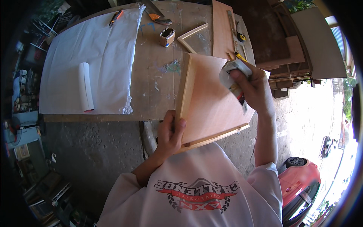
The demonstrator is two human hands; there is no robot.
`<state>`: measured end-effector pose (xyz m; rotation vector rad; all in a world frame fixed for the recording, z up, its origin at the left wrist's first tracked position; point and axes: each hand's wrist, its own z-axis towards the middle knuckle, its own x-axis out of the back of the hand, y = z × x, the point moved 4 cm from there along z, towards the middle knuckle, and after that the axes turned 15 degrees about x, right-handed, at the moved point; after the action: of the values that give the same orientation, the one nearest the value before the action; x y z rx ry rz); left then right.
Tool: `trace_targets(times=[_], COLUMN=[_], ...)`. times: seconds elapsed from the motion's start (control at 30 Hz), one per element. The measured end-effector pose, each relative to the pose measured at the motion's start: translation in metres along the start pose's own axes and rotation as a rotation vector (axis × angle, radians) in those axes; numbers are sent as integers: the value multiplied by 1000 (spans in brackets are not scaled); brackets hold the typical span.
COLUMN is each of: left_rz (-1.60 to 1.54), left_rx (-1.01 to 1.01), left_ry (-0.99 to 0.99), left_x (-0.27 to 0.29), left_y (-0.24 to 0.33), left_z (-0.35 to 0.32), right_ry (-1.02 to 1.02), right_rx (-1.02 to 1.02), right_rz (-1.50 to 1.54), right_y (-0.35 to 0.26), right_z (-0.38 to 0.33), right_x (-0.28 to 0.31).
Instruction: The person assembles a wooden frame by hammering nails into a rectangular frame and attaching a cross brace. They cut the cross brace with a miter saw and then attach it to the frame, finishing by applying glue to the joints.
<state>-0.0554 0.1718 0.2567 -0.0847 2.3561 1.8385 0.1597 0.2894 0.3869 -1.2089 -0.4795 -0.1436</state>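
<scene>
The framed plywood panel, a pale pinkish board with a light wooden strip along its left and near edges, is being held tilted over the near right edge of the workbench, its far corner resting toward the bench and its near edge reaching back to the person's chest. The left hand is gripping the panel's near left corner, thumb lying on the face of the frame strip and fingers curling around behind it. The right hand is closing around a folded pad of grey sandpaper and pressing it against the panel's far right part, fingers wrapped over the top of the pad. On the left of the bench a large white sheet is lying spread out, with a white roll resting on it. At the far left edge an orange-handled tool is lying on the sheet. Near the far middle a small open box is standing just beside an empty wooden frame, and a long brown board is lying to the right of them. At the near right, below the bench, a red car is showing on the pavement.
</scene>
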Motion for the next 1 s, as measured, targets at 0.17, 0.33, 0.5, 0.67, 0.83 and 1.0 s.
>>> trace_targets(times=[0.17, 0.33, 0.5, 0.67, 0.83, 1.0], left_rz=[3, 27, 29, 63, 67, 77], left_rx=[7, 2, 14, 4, -7, 12], left_ry=[-23, -34, -53, -47, -42, -36], left_x=[-2, -1, 1, 3, 5, 10], left_y=[2, 3, 4, 6, 6, 5], left_z=[-1, -4, -7, -9, -9, -8], right_ry=[87, 62, -67, -170, -218, -194], right_rx=[56, 87, 168, 325, 344, 338], right_rz=[29, -186, -535, -718, -852, -860], right_y=[-4, -16, -41, -64, -67, -68], right_z=[4, 6, 17, 27, 34, 35], right_x=[-2, -4, -8, -21, -32, -29])
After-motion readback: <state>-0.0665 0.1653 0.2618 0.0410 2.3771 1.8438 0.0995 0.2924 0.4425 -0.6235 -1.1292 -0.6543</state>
